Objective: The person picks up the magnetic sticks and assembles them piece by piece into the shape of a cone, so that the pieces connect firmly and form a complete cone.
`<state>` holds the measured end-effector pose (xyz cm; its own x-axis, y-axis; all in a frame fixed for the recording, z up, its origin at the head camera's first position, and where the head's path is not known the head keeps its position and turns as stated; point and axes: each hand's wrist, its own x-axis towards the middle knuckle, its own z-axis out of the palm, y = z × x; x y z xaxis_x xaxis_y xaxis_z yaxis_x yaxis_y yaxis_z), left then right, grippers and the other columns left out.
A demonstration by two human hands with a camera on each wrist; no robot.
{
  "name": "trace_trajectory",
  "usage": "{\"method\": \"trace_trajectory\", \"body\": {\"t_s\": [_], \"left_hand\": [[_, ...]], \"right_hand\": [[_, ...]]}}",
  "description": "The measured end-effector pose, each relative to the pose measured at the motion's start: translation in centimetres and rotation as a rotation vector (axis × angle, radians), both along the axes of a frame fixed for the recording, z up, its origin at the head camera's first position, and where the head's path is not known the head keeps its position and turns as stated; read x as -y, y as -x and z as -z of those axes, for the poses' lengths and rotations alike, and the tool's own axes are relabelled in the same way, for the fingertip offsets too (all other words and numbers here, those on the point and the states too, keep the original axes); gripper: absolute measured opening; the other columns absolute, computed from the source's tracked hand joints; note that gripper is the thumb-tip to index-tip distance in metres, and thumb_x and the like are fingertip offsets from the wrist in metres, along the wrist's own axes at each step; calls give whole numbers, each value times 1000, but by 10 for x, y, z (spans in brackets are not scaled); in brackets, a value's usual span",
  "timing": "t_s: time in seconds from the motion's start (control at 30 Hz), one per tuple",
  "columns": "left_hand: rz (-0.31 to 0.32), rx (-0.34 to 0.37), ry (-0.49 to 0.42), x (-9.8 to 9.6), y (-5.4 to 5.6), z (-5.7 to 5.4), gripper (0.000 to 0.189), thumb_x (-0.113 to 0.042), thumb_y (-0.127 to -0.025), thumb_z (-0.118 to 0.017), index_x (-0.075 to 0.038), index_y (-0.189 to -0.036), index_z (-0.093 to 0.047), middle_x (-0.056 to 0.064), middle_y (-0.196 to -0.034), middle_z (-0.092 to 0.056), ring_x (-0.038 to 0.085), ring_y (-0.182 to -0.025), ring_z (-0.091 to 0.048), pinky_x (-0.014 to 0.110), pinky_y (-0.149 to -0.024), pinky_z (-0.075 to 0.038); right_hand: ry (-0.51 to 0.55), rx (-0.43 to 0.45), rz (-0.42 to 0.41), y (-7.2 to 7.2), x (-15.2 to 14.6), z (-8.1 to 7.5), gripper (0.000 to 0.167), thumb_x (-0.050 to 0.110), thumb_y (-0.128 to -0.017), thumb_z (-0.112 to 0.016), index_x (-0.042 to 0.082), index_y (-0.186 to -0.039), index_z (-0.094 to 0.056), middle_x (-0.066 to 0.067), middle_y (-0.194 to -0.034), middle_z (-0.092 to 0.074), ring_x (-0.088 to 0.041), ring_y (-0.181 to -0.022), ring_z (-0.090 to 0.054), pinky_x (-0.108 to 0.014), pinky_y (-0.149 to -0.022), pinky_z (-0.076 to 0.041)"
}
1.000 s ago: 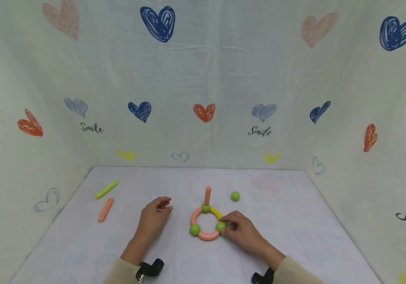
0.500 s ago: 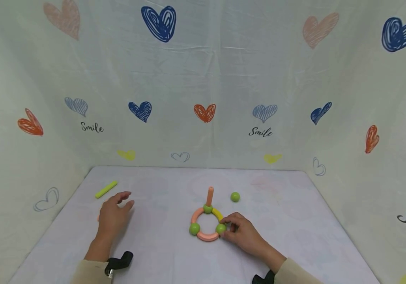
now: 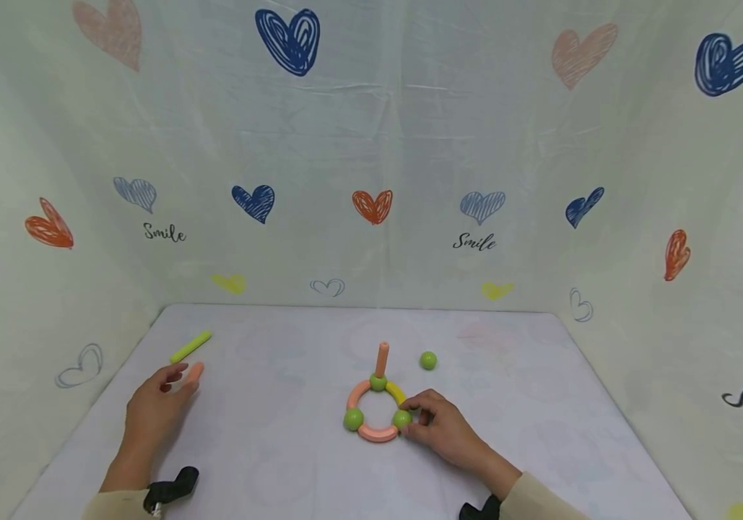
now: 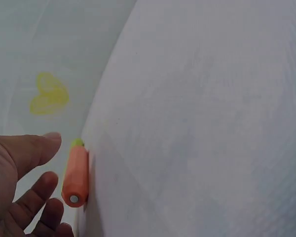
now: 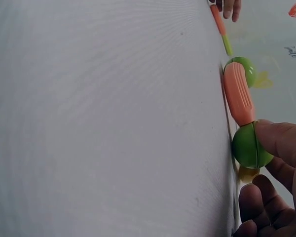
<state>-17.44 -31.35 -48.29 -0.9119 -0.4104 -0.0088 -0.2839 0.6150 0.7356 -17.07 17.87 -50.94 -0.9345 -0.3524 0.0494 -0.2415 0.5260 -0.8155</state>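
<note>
My left hand [image 3: 158, 412] is over the table's left side, its fingers and thumb parted beside an orange stick [image 3: 195, 373]. In the left wrist view a gap shows between the fingers and this orange stick [image 4: 76, 177], which has a small silvery dot on its end. A ring of curved orange pieces [image 3: 377, 433], a curved yellow piece [image 3: 396, 392] and green balls [image 3: 354, 419] lies mid-table. From its far ball a straight orange stick [image 3: 382, 359] points away. My right hand [image 3: 444, 426] pinches the ring's right green ball [image 5: 246, 145] between thumb and fingers.
A lime-green stick [image 3: 190, 347] lies just beyond the left hand. One loose green ball [image 3: 428, 360] sits behind the ring, to its right. The white table [image 3: 293, 462] meets a cloth backdrop [image 3: 410, 144] printed with hearts.
My left hand has moved left across the table, from near the ring to the orange stick. The right hand stays on the ring's green ball, and the ring has barely shifted.
</note>
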Motion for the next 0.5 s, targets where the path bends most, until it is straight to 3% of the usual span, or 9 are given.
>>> {"method": "trace_trajectory", "body": {"t_s": [0.5], "left_hand": [[7,4,56,5,5,12,50,-14,-100,-66,0,-146,-53,29,-140,-60,47,-127,-52,62,-101,-44]], "right_hand": [[-31,8,1,2,-2,3,31,26,-92,-83,17,-121,-75,4,-108,-63,-7,-84,-55,-22,-70,-46]]}}
